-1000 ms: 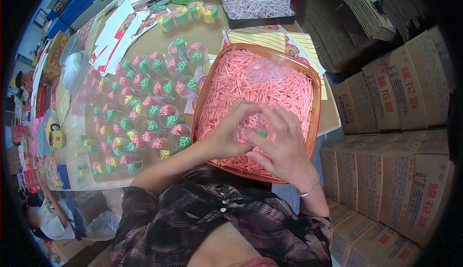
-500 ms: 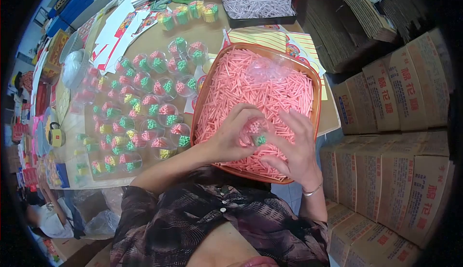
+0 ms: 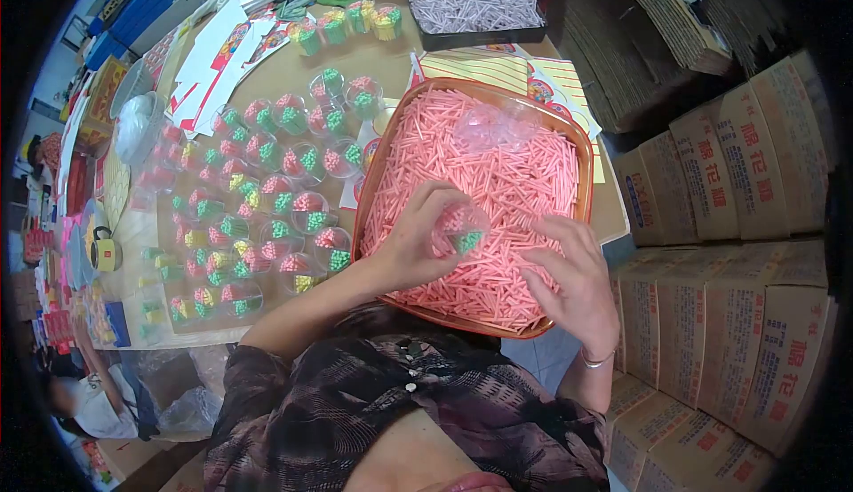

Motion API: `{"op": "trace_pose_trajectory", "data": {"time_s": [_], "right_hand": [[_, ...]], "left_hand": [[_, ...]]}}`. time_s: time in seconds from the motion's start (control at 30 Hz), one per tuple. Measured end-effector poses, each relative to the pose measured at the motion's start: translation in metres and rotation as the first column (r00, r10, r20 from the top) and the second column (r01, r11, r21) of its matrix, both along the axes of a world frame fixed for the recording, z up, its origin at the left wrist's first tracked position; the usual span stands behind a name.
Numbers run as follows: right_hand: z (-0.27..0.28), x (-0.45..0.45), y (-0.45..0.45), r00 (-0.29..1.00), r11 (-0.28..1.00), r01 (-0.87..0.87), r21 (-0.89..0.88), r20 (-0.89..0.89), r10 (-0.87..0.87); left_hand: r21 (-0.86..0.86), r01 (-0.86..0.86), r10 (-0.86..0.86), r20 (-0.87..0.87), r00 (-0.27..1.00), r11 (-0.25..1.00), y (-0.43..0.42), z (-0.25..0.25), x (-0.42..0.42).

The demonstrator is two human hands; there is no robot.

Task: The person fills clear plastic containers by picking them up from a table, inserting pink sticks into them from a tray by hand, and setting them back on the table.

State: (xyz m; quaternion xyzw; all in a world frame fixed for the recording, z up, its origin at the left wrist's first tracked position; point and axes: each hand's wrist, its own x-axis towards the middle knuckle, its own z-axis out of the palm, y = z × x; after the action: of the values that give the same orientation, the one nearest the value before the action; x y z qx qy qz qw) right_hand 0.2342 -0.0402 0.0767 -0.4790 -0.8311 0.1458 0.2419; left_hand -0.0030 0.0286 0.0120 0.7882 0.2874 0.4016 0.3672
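My left hand (image 3: 425, 236) is wrapped round a clear plastic cup (image 3: 468, 223) with pink and green sticks inside, held above the left half of the tray. Off to its right, my right hand (image 3: 573, 279) has its fingers apart and holds nothing that I can see; it hovers over the tray's right side. Beneath both hands lies a heap of short pink sticks (image 3: 426, 141) in a brown-rimmed tray (image 3: 586, 181). A clump of clear plastic cups (image 3: 493, 128) rests on the sticks at the back.
Many filled cups (image 3: 306, 162) with pink, green and yellow sticks stand on the table to the left. A black tray of pale purple sticks (image 3: 475, 8) sits behind. Cardboard boxes (image 3: 737, 172) are stacked at right. Another person (image 3: 98, 403) is at far left.
My right hand has moved away from the cup, to the right and slightly down. The cup stays in my left hand, which has shifted a little left and is tilted differently.
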Motion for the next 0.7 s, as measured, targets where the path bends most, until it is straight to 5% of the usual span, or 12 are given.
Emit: {"op": "trace_pose_trajectory", "data": {"time_s": [0.1,0.4,0.57,0.7], "right_hand": [[0.011,-0.025,0.002,0.995,1.000,0.001,-0.011,-0.103,-0.002],[-0.005,-0.048,0.006,0.982,0.997,-0.076,0.032,0.178,0.069],[-0.009,-0.031,0.007,0.989,0.985,-0.147,0.090,0.018,0.145],[-0.008,-0.001,0.000,0.933,0.993,-0.113,-0.045,-0.348,0.090]], "left_hand": [[0.005,-0.002,0.002,0.008,1.000,1.000,-0.003,0.001,0.005],[0.019,0.010,-0.010,0.000,1.000,1.000,-0.015,0.000,0.007],[0.009,0.016,-0.016,0.026,1.000,1.000,-0.016,-0.005,0.010],[-0.185,0.030,-0.034,-0.021,0.999,0.982,-0.005,-0.011,-0.002]]}}
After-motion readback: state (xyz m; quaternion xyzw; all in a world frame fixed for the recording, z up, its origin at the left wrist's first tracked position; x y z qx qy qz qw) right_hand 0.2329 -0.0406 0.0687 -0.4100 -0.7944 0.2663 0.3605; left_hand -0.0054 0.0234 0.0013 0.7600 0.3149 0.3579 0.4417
